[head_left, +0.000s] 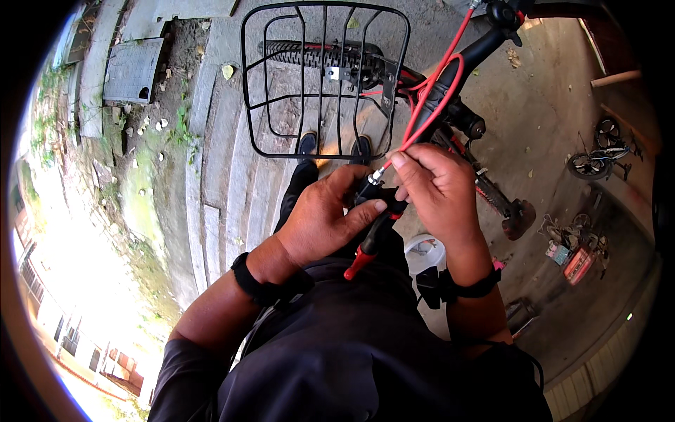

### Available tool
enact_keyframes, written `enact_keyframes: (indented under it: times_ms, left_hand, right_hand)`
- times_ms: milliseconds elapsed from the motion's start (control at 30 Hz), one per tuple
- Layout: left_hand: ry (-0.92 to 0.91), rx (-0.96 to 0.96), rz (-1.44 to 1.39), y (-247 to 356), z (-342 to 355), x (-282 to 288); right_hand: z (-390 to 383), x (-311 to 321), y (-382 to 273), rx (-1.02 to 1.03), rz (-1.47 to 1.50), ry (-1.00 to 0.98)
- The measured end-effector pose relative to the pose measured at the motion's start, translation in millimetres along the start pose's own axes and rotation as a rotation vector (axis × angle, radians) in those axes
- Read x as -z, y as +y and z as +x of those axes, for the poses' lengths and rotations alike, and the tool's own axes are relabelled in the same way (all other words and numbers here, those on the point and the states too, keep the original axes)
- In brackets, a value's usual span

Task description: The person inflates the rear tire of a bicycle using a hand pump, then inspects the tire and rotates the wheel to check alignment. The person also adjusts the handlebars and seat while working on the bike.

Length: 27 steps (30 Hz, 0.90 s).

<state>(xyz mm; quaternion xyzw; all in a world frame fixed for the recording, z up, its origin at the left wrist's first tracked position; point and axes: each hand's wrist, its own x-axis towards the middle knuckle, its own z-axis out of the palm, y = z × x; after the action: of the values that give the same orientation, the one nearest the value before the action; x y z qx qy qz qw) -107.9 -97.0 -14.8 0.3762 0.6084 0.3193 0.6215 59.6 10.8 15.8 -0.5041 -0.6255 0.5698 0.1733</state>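
Note:
A bicycle's handlebar [467,60] runs from the upper right down to just in front of my body. My left hand [316,218] is closed around the black brake lever mount, its thumb and fingers on either side. From there, the brake lever [362,259] with its red tip points down toward my lap. Above it, my right hand [444,193] pinches the end of a red brake cable [450,79] between thumb and fingers. The cable meets a silver barrel adjuster [377,176] between my hands and loops up along the bike. Fingers partly hide the mount.
A black wire basket [244,81] is fixed ahead of me, with a knobbly tyre [295,49] beneath. My shoes [308,144] stand on stone slabs. A white bucket [424,254] is by my right side. Another bicycle [594,163] and a red crate [579,269] lie farther right.

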Motion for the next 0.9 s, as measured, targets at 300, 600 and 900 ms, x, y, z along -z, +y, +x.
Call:
enact_keyframes:
  times_ms: [300, 600, 900]
  left_hand:
    - [0.034, 0.014, 0.156, 3.6, -14.1, -7.4]
    - [0.084, 0.137, 0.349, 17.2, -51.3, -37.0]
    - [0.324, 0.062, 0.777, 5.1, -76.0, -87.0]
  right_hand:
    - [1.7, 14.5, 5.7, 0.074, -0.094, -0.028]
    - [-5.4, 50.0, 34.6, 0.199, -0.151, -0.031]
    - [-29.0, 109.2, 82.2, 0.030, -0.214, 0.056]
